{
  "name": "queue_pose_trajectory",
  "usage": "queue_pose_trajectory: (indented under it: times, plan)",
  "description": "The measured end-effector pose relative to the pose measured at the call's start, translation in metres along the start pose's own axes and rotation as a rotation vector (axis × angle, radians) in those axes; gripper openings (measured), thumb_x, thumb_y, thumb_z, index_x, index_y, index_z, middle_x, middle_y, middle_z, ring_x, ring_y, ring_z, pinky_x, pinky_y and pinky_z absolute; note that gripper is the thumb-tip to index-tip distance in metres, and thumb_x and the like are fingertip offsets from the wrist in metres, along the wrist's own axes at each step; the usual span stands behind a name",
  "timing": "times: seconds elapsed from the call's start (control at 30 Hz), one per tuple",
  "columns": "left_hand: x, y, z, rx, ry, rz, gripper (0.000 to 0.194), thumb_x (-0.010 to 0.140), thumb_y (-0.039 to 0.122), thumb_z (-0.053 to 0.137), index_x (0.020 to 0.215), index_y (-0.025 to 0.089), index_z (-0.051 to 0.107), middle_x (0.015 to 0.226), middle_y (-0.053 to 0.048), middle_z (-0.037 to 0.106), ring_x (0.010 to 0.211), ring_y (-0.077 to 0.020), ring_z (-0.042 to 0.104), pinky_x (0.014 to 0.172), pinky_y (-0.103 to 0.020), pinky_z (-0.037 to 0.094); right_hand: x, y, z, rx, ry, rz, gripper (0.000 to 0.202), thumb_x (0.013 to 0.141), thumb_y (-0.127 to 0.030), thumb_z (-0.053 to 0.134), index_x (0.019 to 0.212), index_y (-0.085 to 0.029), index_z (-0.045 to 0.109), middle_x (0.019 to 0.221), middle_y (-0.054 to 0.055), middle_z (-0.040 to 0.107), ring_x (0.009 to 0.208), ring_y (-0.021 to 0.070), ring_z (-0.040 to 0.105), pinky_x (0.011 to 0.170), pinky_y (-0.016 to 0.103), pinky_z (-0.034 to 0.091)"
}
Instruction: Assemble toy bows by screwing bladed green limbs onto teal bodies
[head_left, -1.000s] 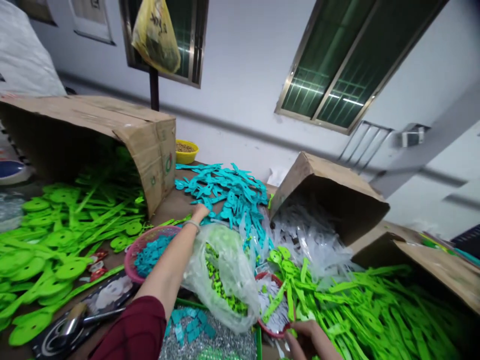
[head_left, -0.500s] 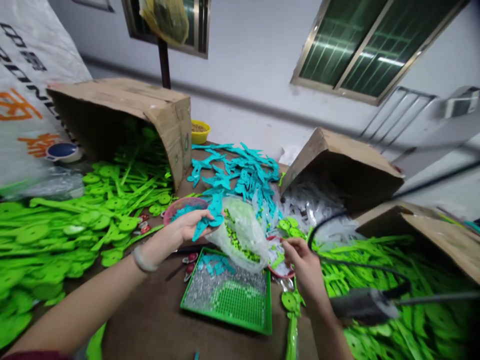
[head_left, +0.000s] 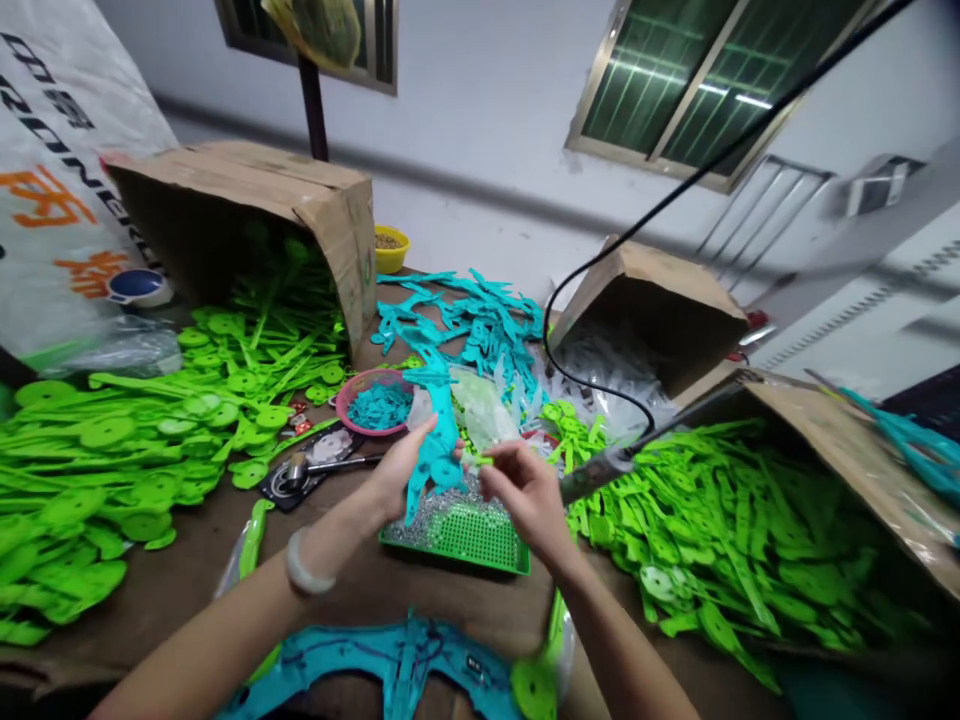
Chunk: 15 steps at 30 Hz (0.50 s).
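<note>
My left hand (head_left: 397, 470) is closed around a turquoise plastic part (head_left: 441, 415), long and jagged with a round disc near its lower end. Close to that disc, my right hand (head_left: 529, 495) pinches a small pale-green piece (head_left: 478, 461). A grey corded screwdriver-like tool (head_left: 600, 472) lies just beyond my right hand; whether the hand touches it I cannot tell. Below both hands is a green perforated tray (head_left: 480, 540) holding small silvery pieces. A clear plastic bag (head_left: 481, 405) with small green bits sits behind them.
A pink bowl (head_left: 375, 378) holds small turquoise pieces. Green plastic parts (head_left: 112, 470) are heaped left, with more green parts (head_left: 697, 530) at right. Tipped cardboard boxes (head_left: 352, 240) stand behind. A large turquoise part (head_left: 345, 650) lies at the front edge. A black cable (head_left: 551, 310) hangs down.
My right hand has moved left, up to the turquoise part, bringing a small piece. The turquoise part is now tilted more upright. The view has shifted, showing the front edge.
</note>
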<state>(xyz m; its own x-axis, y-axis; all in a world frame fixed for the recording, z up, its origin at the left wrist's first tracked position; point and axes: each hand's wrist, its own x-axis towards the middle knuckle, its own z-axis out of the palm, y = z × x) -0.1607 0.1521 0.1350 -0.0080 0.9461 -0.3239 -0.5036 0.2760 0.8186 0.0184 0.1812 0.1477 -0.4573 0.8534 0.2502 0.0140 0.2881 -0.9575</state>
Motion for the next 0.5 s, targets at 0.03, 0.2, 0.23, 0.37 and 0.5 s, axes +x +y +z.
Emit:
queue_pose_trajectory:
  times: [0.03,0.2,0.23,0.37,0.5]
  plan:
    - [-0.005,-0.006,0.003,-0.037,-0.001,-0.010,0.046,0.088,0.060,0.052,0.088,0.017,0.070,0.074,-0.009,0.073,0.071,-0.0231,0.071,0.065,-0.035,0.061,-0.008,-0.006,0.008,-0.082,-0.062,-0.085,0.015,0.089,-0.034,0.066,0.094,-0.020,0.065,0.073,-0.001,0.064,0.063,0.0119,0.061,0.062,0.027,0.049]
    - [-0.022,-0.020,0.013,-0.177,0.047,-0.037,0.038,0.088,0.056,0.059,0.082,0.020,0.069,0.070,-0.003,0.072,0.066,-0.0176,0.069,0.063,-0.027,0.058,-0.022,-0.014,0.026,-0.325,-0.152,-0.299,0.011,0.094,-0.029,0.062,0.091,-0.020,0.065,0.079,0.001,0.064,0.071,0.0121,0.058,0.067,0.026,0.047]
    - [-0.023,-0.020,0.013,-0.194,0.060,-0.042,0.036,0.088,0.054,0.061,0.081,0.020,0.069,0.069,-0.002,0.071,0.064,-0.0170,0.068,0.061,-0.026,0.057,-0.022,-0.012,0.027,-0.324,-0.148,-0.288,0.011,0.094,-0.030,0.061,0.092,-0.020,0.065,0.079,0.001,0.064,0.070,0.0119,0.058,0.066,0.026,0.046]
    - [-0.025,-0.021,0.011,-0.227,0.096,-0.070,0.037,0.091,0.052,0.058,0.081,0.018,0.069,0.073,-0.004,0.073,0.067,-0.0178,0.070,0.064,-0.027,0.057,-0.020,-0.004,0.030,-0.366,-0.162,-0.268,0.010,0.094,-0.029,0.062,0.091,-0.019,0.065,0.078,0.000,0.063,0.067,0.0112,0.055,0.064,0.025,0.044]
    - [-0.026,-0.025,0.008,-0.197,0.142,-0.059,0.041,0.089,0.056,0.059,0.086,0.017,0.072,0.078,-0.006,0.074,0.079,-0.0220,0.072,0.073,-0.031,0.058,-0.018,-0.001,0.033,-0.385,-0.209,-0.226,0.013,0.094,-0.032,0.062,0.090,-0.020,0.065,0.075,0.000,0.063,0.066,0.0116,0.054,0.063,0.025,0.042]
